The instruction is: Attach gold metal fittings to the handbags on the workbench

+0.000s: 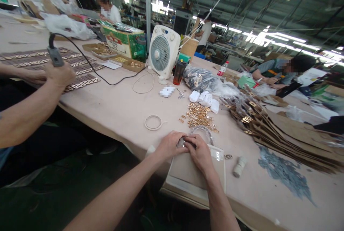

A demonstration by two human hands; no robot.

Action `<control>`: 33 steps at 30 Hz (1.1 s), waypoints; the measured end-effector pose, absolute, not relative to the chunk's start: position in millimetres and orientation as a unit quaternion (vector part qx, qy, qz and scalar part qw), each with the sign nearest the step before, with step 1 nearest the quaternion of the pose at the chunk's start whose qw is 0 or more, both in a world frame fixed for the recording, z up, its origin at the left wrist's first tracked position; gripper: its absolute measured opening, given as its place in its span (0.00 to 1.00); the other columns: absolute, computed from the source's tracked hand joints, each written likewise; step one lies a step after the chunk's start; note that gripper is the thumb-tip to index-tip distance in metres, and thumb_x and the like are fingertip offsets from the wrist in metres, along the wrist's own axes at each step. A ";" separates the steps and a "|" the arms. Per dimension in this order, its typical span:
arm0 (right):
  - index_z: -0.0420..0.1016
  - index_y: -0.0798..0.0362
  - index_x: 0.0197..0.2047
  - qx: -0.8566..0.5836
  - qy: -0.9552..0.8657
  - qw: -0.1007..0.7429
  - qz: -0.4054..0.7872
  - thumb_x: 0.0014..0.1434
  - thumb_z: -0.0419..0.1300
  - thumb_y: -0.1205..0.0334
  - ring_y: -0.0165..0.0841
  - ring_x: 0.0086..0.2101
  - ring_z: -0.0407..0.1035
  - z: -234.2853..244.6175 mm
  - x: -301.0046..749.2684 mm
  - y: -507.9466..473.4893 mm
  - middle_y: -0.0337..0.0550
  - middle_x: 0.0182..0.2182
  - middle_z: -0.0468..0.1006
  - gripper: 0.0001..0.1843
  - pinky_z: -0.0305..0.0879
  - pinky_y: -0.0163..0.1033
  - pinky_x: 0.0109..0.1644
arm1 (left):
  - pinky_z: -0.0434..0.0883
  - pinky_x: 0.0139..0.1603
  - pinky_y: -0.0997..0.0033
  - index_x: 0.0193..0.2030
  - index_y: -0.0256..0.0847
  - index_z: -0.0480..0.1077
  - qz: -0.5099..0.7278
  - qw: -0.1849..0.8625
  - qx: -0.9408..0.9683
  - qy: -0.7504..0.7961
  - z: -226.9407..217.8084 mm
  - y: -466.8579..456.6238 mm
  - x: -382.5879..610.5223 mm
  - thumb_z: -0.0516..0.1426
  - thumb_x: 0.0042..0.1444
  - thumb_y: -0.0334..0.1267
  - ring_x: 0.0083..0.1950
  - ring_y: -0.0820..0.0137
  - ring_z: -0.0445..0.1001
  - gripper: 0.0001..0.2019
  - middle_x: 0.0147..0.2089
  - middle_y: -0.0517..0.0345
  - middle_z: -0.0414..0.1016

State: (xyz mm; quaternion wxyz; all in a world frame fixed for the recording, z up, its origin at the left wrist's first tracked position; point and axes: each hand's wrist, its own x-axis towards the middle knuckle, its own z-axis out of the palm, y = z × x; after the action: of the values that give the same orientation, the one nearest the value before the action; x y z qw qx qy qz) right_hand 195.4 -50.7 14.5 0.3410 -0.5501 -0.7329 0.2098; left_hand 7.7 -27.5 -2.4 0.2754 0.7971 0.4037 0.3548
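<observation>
A beige handbag (182, 173) lies on the near edge of the table, its curved handle (202, 130) wrapped in clear plastic. Over its upper part, my left hand (172, 145) and my right hand (198, 152) meet, fingers bent and pinched together. Between the fingertips a small shiny metal fitting (184, 144) shows in part; the fingers hide the rest. To the right of the bag are a loose metal plate (228, 156) and a pale roll (239, 166). Beyond the handle spreads a heap of gold-coloured metal fittings (199, 115).
A tape roll (153, 122) lies left of the bag. Stacked brown pieces (285, 134) and grey scraps (285, 170) cover the right. A fan (163, 51) and a tumbler (179, 71) stand farther back. At left, a co-worker's hand (60, 75) grips a corded tool (55, 56).
</observation>
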 end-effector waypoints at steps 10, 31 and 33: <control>0.82 0.47 0.51 -0.526 -0.656 0.509 0.186 0.66 0.64 0.59 0.40 0.48 0.74 17.7 199.1 -69.1 0.47 0.50 0.80 0.12 0.71 0.47 0.54 | 0.73 0.62 0.56 0.60 0.44 0.71 0.344 0.280 0.789 0.424 -0.9 -29.7 7.1 0.69 0.55 0.48 0.59 0.58 0.76 0.27 0.57 0.52 0.79; 0.77 0.60 0.60 -0.852 -0.396 0.343 0.002 0.52 0.63 0.38 0.55 0.52 0.70 -21.1 388.6 -118.9 0.63 0.52 0.78 0.41 0.61 0.59 0.63 | 0.73 0.61 0.56 0.57 0.45 0.74 0.330 0.278 0.786 0.442 4.5 -29.4 11.0 0.56 0.64 0.36 0.57 0.60 0.76 0.16 0.55 0.52 0.81; 0.79 0.56 0.58 -0.839 -0.372 0.395 0.045 0.52 0.65 0.39 0.53 0.50 0.73 -18.1 388.4 -120.4 0.58 0.49 0.81 0.37 0.64 0.58 0.61 | 0.73 0.60 0.57 0.57 0.45 0.74 0.335 0.271 0.785 0.445 3.6 -28.8 11.4 0.56 0.63 0.36 0.56 0.60 0.77 0.16 0.54 0.52 0.81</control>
State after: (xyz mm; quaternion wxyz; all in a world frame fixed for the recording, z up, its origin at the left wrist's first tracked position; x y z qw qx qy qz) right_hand 388.4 -120.4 -18.1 0.3949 -0.8389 -0.3718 0.0450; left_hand 11.4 -28.8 3.6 0.2707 0.7849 0.4453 0.3351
